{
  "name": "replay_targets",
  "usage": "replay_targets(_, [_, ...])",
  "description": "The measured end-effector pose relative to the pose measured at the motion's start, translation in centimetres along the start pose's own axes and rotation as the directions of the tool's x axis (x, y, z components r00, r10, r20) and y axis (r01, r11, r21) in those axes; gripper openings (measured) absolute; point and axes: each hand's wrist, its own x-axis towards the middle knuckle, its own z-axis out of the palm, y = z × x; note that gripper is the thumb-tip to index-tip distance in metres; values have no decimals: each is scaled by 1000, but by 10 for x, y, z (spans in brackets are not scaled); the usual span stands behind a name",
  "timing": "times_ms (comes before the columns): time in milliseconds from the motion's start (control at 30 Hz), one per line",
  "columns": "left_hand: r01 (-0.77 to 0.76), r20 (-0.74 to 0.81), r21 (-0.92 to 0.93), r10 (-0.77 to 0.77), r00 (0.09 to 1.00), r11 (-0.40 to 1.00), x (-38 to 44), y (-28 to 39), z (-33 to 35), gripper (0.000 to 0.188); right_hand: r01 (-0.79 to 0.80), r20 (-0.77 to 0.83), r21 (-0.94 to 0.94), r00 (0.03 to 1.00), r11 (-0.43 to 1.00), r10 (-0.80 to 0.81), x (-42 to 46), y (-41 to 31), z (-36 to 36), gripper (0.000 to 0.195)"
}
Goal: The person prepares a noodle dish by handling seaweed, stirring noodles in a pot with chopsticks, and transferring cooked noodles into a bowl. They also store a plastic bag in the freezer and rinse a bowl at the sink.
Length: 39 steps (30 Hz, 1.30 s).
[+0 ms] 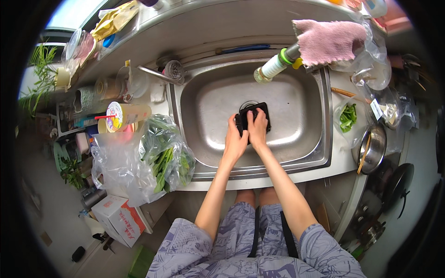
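Both of my hands are low in the stainless-steel sink (215, 93), around a black, shallow, rectangular object (263, 108), possibly a plastic tray. My left hand (237, 137) grips its left side, thumb towards the middle. On its face and right side lie the fingers of my right hand (257, 128), spread a little. The object partly covers the sink drain (248, 103), and my fingers hide much of its surface. Above and to the right of my hands hangs the faucet's spout (270, 67), with a green ring. I cannot tell whether water is running.
Left of the sink, a clear plastic bag of leafy greens (167, 156) overlaps the rim, near a lidded drink cup (120, 116). A steel scrubber (174, 70) sits at the back left. A pink cloth (330, 41) drapes over the faucet. Rightward stands a metal bowl (373, 149) with chopsticks.
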Motion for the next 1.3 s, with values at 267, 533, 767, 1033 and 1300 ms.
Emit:
replay_targets(267, [-33, -135, 475, 110, 985, 879, -56, 122, -55, 70, -544, 548, 835, 835, 85, -41, -46, -52, 25, 42])
replay_targets(533, [-62, -240, 707, 322, 916, 704, -95, 176, -77, 78, -705, 783, 403, 595, -584, -178, -102, -113, 0, 30])
replay_targets(767, [-93, -336, 605, 360, 870, 791, -110, 183, -84, 81, -665, 651, 683, 742, -303, -160, -93, -127, 5, 31])
replay_targets(1033, [49, -144, -332, -102, 984, 942, -73, 89, -61, 60, -22, 132, 556, 989, 831, -62, -31, -80, -31, 40])
replay_targets(1300, [40, -53, -583, -87, 995, 811, -38, 19, -8, 45, 424, 177, -309, 905, 851, -386, -27, -65, -94, 40])
